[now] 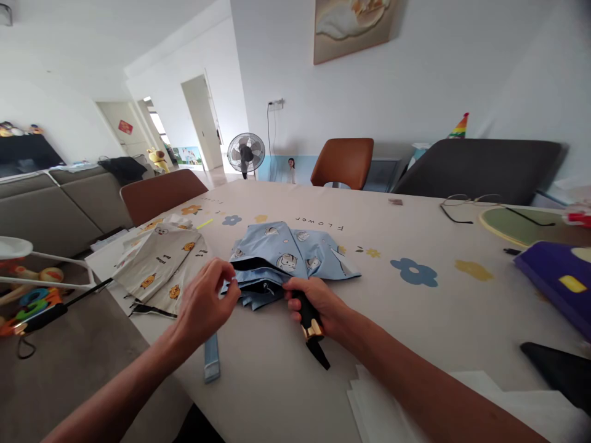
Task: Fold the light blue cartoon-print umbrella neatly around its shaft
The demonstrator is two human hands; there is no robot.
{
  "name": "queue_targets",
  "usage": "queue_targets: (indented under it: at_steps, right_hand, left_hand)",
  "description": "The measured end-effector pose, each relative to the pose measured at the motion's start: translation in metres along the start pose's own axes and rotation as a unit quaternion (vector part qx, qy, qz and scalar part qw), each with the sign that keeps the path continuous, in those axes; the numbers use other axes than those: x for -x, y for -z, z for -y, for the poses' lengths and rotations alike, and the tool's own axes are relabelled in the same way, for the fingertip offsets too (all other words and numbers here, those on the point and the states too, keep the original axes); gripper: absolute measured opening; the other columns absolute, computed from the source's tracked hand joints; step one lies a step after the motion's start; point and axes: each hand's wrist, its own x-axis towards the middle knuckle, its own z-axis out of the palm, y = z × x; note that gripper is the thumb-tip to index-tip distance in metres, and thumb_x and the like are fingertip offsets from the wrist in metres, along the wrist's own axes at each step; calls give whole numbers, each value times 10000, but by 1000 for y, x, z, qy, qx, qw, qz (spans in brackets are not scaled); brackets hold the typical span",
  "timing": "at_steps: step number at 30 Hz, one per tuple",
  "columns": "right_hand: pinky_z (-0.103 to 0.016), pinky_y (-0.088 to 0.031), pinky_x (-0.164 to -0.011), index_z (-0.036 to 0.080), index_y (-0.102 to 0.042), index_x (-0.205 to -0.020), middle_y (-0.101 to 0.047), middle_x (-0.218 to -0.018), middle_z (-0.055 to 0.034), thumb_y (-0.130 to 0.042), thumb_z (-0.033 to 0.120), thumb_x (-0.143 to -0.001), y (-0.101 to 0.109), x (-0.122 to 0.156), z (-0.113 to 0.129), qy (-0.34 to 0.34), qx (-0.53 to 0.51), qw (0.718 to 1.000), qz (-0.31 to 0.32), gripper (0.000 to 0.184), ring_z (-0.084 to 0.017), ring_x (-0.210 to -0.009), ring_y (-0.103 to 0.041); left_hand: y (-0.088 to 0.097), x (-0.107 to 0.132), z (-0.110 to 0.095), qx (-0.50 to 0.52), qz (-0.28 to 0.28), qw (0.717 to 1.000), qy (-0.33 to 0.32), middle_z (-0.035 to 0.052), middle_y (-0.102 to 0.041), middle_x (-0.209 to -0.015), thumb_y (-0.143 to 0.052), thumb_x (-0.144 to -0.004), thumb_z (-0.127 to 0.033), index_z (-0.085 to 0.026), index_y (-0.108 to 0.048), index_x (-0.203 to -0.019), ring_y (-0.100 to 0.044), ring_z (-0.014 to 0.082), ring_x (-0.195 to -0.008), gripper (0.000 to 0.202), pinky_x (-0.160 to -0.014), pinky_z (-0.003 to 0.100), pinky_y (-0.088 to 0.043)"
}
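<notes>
Head view: right grip [322, 301] closed round black handle [305, 314] of blue umbrella [272, 243], loosely folded over the counter [263, 375]; left grip [207, 298] curled at its left edge, cannot tell whether pinching fabric; beige umbrella [161, 264] at left; blue strip [211, 360] near; white sheets [383, 403] near right.

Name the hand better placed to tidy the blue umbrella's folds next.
Probably the left hand: it is close by the loose folds of the blue umbrella, whereas the right hand is occupied gripping the black handle.
</notes>
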Motion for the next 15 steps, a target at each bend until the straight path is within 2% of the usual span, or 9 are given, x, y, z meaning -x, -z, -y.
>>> queue_targets:
  at_steps: [3,5,7,9,13,15]
  right_hand:
    - [-169,-365,-308,154,-447,-602,-414,-438,49,-528,175,-732,-1,1,0,4,-3,1000,-2,154,-47,-336,-361]
    - [-173,-365,-303,154,-451,-613,-417,-432,51,-530,179,-734,-1,1,1,-3,-3,1000,-5,147,-50,-325,-366]
    - [-177,-372,-300,146,-468,-635,-446,-447,45,-539,179,-730,-1,1,1,0,-9,1000,-5,123,-51,-323,-378]
    - [-180,-393,-307,132,-499,-670,-497,-486,28,-543,180,-734,-1,0,0,12,-13,1000,4,91,-52,-334,-402]
    - [-196,-444,-340,115,-531,-712,-569,-509,-14,-530,239,-772,2,-4,-2,22,0,999,33,138,-82,-355,-484]
    - [-199,-456,-355,105,-536,-719,-586,-489,-38,-521,265,-785,3,-6,-3,10,7,999,47,174,-104,-357,-520]
  left_hand:
    - [-6,8,-8,94,60,994,19,-11,-601,-700,-519,-764,-275,-206,-579,-838,-530,101,-556,118,-514,207,-430]
    - [-17,7,-9,162,101,982,10,9,-639,-809,-514,-790,-298,-211,-610,-904,-571,105,-617,173,-539,201,-454]
    - [-29,3,-9,190,127,974,-4,14,-650,-818,-507,-806,-296,-210,-631,-901,-584,110,-630,179,-558,209,-467]
    - [-37,0,-11,185,133,973,-30,15,-657,-790,-495,-821,-282,-210,-645,-887,-594,119,-644,179,-592,225,-479]
    - [-43,2,-19,100,104,978,-150,39,-658,-915,-476,-841,-261,-226,-663,-887,-588,155,-831,196,-754,293,-476]
    - [-42,5,-23,40,105,977,-180,45,-645,-913,-453,-852,-255,-235,-670,-875,-568,159,-817,220,-728,304,-474]
